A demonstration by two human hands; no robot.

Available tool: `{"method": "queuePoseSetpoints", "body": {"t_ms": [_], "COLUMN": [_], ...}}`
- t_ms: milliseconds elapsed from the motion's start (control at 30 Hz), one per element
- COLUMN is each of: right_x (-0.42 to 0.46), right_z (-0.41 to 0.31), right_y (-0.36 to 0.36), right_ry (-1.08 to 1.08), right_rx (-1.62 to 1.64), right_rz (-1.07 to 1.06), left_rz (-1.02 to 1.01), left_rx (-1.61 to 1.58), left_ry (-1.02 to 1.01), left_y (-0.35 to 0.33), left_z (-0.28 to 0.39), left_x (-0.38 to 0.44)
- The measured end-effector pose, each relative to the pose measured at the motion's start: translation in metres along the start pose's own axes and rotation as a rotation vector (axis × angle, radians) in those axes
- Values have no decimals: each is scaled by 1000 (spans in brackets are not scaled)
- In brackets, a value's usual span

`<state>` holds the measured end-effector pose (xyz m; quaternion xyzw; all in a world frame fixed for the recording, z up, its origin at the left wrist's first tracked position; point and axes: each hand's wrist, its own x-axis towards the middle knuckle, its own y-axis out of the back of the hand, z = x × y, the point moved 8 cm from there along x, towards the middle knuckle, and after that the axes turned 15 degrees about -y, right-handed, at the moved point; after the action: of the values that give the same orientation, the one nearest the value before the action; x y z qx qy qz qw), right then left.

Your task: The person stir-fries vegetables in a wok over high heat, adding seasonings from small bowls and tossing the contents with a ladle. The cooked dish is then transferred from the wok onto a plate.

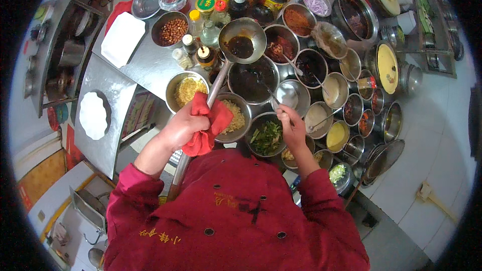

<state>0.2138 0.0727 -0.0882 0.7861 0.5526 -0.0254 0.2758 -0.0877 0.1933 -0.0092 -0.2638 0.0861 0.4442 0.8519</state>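
My left hand [190, 124] grips the long metal handle of a ladle [243, 40] through a red cloth [211, 124]. Dark liquid lies in the ladle's bowl, which is over the edge of a large bowl of dark sauce [253, 79]. My right hand [292, 122] holds the thin handle of a metal spoon [272, 93], whose far end reaches over the dark sauce. Below that hand is a bowl of chopped greens [266, 138]. Near the left hand are a bowl of minced yellow garlic [190, 90] and a bowl of pale chopped pieces [235, 116].
Sauce bottles and jars [205, 4] stand behind the ladle. Many metal bowls of seasonings, among them a yellow one [337, 136], crowd the right side. A white rectangular tray [123, 39] and a white scalloped plate [93, 116] lie at the left. A round strainer [386, 162] is at the right.
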Motion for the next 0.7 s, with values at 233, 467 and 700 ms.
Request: {"method": "queuePoseSetpoints", "body": {"t_ms": [233, 467, 700], "right_x": [30, 162, 153], "right_z": [-72, -173, -179], "right_y": [11, -19, -30], "right_ry": [410, 114, 302], "right_rx": [-540, -635, -886], "right_rz": [-55, -317, -510], "left_rz": [43, 35, 52], "left_rx": [-74, -169, -123], "left_ry": [38, 29, 57], "left_y": [0, -5, 7], "left_z": [7, 11, -11], "left_x": [-18, -34, -39]}}
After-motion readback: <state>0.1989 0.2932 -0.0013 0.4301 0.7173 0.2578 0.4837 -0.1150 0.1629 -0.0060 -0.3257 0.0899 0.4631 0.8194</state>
